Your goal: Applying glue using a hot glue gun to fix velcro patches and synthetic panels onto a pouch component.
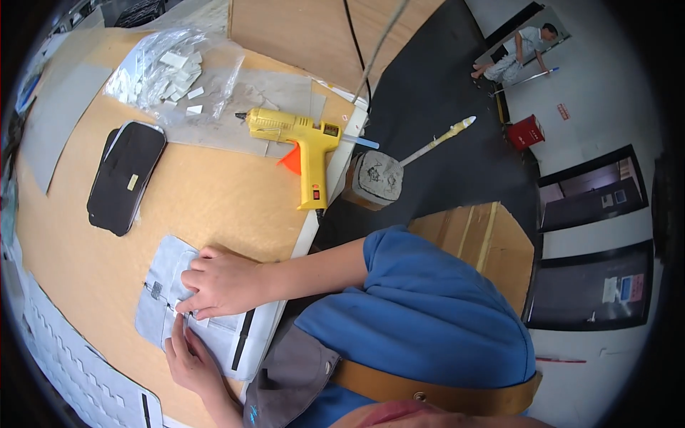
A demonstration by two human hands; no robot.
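Observation:
A flat light blue-grey panel (pixel 153 321) with a black strip near one end lies on the table by its near edge. Over it, my right hand (pixel 225 284) has its fingers bent and pressed together at the panel's middle. A small white piece (pixel 178 305) shows at those fingertips. My left hand (pixel 191 362) rests at the panel's lower edge, its index finger stretched up to the same spot and its other fingers loosely bent. A yellow glue gun (pixel 307 143) with an orange trigger lies on its side beyond my right arm.
Dark panels (pixel 128 178) lie stacked at the left. Behind them is a clear plastic bag (pixel 214 68) of small white pieces. More grey panels (pixel 78 364) line the lower left. Past the table edge stands a block with a stick (pixel 378 178); a person (pixel 524 53) is far off.

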